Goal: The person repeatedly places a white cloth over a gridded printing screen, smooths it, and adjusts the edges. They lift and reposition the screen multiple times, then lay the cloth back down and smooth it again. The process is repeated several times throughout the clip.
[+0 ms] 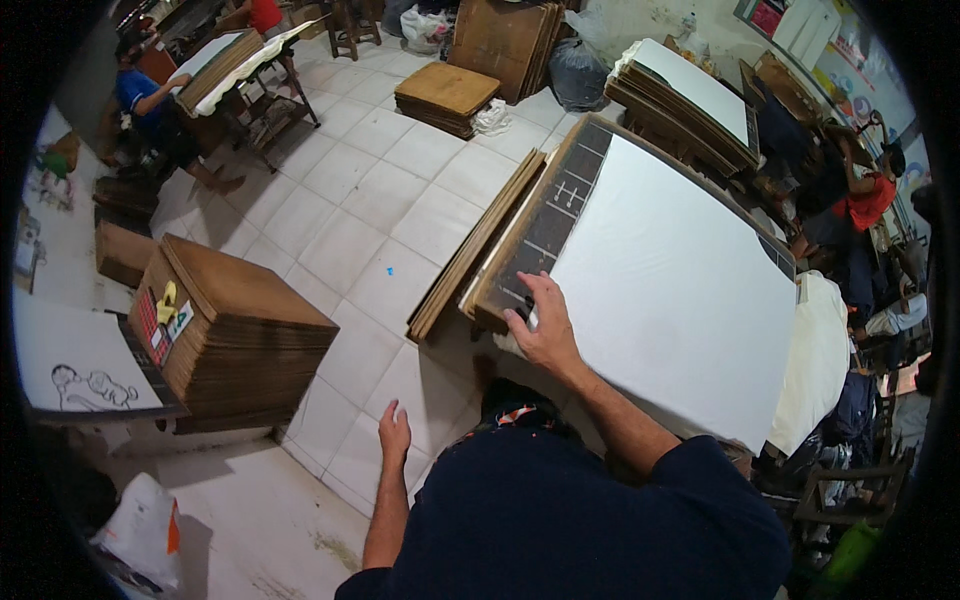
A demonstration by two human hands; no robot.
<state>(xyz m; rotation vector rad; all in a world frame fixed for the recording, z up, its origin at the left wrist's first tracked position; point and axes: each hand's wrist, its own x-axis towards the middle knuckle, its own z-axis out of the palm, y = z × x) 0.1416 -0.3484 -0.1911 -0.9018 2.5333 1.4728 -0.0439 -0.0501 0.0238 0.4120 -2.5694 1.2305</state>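
On my right, a large white sheet (680,290) lies over a stack of boards, and the top board's dark border (560,205) with pale marks shows along its left side. My right hand (545,330) is over the sheet's near left corner and that border, thumb and forefinger apart; a small dark shape between them is too unclear to name. Held low over the floor, my left hand (395,432) is empty, its fingers stretched out. Several thin brown boards (478,245) lean against the left side of the stack.
A tall stack of brown boards (250,340) stands at left, beside a board with a line drawing (95,370). Farther off are a low board pile (447,95) and another sheet-topped stack (690,90). A person in blue (145,95) sits far left; one in red (868,200) far right.
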